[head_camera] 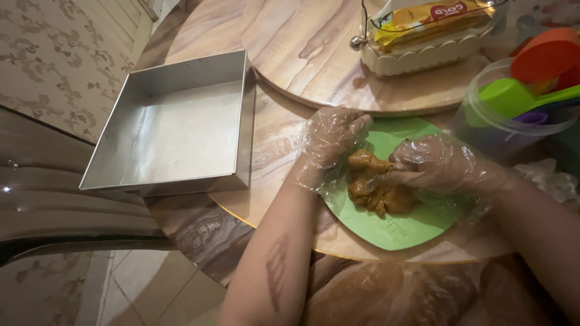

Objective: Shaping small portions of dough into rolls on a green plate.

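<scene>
Both your hands wear thin clear plastic gloves. Your left hand (329,142) is loosely curled, fingertips touching the upper left edge of the brown dough lump (379,184). Your right hand (438,163) is closed over the lump's right side, fingers pinching into it. The dough lump sits on a light green plate (417,226), near its middle. The plate rests on the wood-grain worktop (278,130), close to its front edge. Left of your hands, a square metal baking pan (181,127) lies partly over the worktop's edge. Behind, a cream basket (423,57) holds a yellow packet (432,21). At right, a clear container (483,121) holds coloured measuring cups (531,78).
</scene>
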